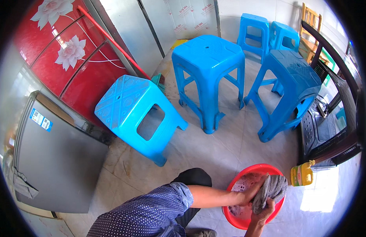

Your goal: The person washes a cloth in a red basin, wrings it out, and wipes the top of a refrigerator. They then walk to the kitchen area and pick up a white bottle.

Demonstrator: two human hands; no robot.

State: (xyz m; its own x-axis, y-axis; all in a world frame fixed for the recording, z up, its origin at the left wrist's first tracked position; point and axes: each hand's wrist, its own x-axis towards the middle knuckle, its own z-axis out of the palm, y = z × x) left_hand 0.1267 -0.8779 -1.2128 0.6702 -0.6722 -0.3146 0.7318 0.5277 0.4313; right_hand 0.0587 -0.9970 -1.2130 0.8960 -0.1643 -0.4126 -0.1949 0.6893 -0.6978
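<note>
A grey cloth is bunched between both of my hands above a red plastic basin of sudsy water. My left hand reaches in from the left and grips the cloth's near side, its fingers partly hidden behind the folds. Lower down, my right hand is closed round the cloth's bottom end. Just right of the basin stands a yellow detergent jug with a handle.
Blue plastic stools stand on the tiled floor ahead, with smaller ones behind. A grey refrigerator is at the left. A red broom handle leans by red panels. Dark furniture borders the right.
</note>
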